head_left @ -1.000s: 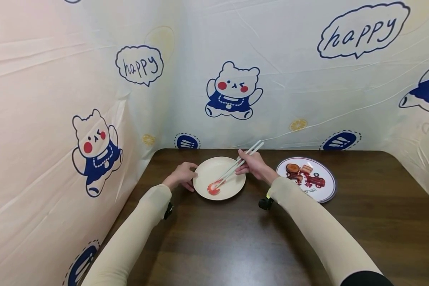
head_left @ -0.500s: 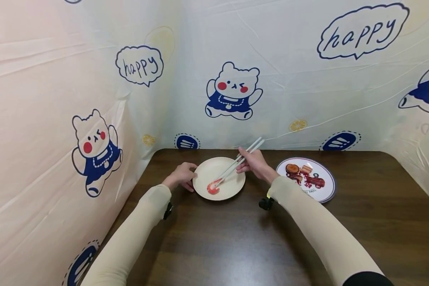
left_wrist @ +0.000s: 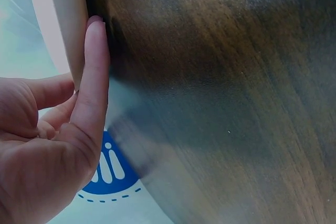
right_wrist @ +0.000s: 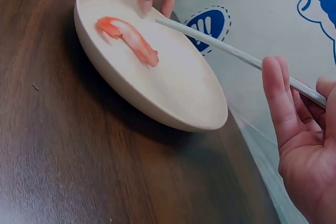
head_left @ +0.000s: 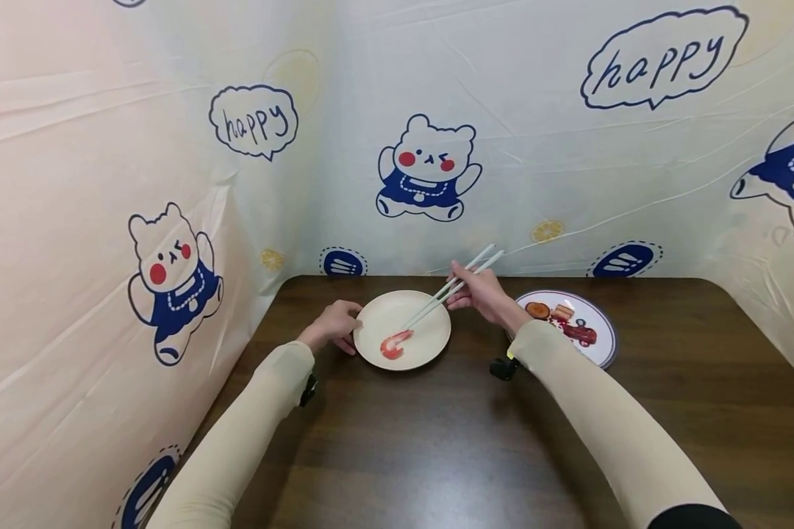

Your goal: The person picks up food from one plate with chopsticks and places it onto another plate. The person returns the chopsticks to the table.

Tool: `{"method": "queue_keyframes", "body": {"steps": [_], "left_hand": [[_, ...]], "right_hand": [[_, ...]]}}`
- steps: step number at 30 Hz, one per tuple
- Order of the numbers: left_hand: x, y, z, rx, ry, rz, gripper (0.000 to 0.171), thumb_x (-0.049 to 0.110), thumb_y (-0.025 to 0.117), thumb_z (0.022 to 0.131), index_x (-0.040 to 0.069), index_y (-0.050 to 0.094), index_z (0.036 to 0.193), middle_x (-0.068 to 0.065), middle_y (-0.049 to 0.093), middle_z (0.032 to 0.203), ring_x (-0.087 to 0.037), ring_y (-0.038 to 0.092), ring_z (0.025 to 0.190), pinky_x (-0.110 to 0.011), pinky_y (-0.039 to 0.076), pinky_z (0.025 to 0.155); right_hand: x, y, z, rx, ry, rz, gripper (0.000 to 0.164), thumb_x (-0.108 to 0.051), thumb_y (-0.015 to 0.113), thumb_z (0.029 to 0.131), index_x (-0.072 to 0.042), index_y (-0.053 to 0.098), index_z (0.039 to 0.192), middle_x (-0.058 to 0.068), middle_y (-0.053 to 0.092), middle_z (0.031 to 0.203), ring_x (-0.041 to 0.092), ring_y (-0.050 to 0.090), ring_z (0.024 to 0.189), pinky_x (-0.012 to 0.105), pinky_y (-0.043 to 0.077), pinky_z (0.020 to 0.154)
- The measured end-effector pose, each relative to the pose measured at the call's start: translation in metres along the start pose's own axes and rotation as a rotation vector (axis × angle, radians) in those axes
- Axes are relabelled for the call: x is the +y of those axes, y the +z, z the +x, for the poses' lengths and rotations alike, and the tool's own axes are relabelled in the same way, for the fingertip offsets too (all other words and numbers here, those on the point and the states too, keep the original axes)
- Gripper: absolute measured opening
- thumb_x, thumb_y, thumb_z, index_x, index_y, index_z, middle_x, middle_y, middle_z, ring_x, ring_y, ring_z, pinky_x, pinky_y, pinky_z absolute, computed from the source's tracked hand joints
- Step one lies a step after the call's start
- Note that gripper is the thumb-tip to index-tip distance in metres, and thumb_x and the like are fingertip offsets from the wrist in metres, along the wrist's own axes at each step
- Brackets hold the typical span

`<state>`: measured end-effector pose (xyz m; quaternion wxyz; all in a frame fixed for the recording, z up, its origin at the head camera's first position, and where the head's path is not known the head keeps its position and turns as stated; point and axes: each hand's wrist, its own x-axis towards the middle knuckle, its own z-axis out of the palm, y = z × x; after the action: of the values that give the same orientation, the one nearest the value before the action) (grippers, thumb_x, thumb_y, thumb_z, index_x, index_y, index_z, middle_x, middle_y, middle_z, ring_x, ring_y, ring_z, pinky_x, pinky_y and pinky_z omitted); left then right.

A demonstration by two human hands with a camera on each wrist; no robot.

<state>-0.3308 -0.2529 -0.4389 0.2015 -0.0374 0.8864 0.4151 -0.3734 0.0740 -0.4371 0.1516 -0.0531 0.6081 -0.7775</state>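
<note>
A cream plate stands on the dark wooden table, a pink-orange shrimp lying curled on it left of the middle. My left hand pinches the plate's left rim; the left wrist view shows the thumb at the rim and a finger along its outer side. With my right hand I hold a pair of pale chopsticks slanting down over the plate. Their tips are close to the shrimp's tail end in the head view. In the right wrist view the chopstick tip looks apart from the shrimp.
An oval plate printed with food pictures lies on the table right of my right hand, partly hidden by the forearm. A pale cloth with bear drawings hangs behind the table and along its left side.
My right hand has moved right and slightly up, drawing the chopsticks back off the shrimp. The shrimp stays on the plate. My left hand keeps its hold on the rim.
</note>
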Motion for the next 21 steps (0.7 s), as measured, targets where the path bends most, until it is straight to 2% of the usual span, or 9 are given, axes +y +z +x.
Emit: {"method": "queue_keyframes", "body": {"steps": [5,12,21], "left_hand": [[0.001,-0.001,-0.001,-0.005,0.004,-0.005,0.043,0.006,0.054,0.108,-0.002,0.050,0.150,-0.023,0.069,0.099,-0.029,0.074,0.069,-0.039,0.066,0.063],[0.001,0.000,-0.001,-0.006,0.010,-0.019,0.043,0.004,0.051,0.108,-0.003,0.049,0.151,-0.024,0.070,0.096,-0.028,0.074,0.067,-0.040,0.066,0.062],[0.000,0.000,0.001,0.000,0.001,-0.007,0.043,0.005,0.053,0.108,-0.002,0.049,0.151,-0.023,0.070,0.096,-0.028,0.074,0.067,-0.040,0.067,0.062]], "right_hand": [[-0.005,-0.005,-0.002,-0.038,-0.002,0.014,0.053,-0.034,0.056,0.111,0.019,0.053,0.119,0.013,0.069,0.074,0.018,0.070,0.057,0.034,0.066,0.060],[-0.012,-0.012,-0.008,-0.084,-0.016,0.032,0.041,-0.030,0.054,0.112,0.009,0.061,0.105,0.013,0.069,0.070,0.020,0.070,0.055,0.035,0.065,0.058],[-0.020,-0.025,-0.015,-0.102,-0.042,0.039,0.039,-0.029,0.053,0.113,0.006,0.064,0.098,0.012,0.068,0.070,0.018,0.069,0.054,0.034,0.065,0.058]]}}
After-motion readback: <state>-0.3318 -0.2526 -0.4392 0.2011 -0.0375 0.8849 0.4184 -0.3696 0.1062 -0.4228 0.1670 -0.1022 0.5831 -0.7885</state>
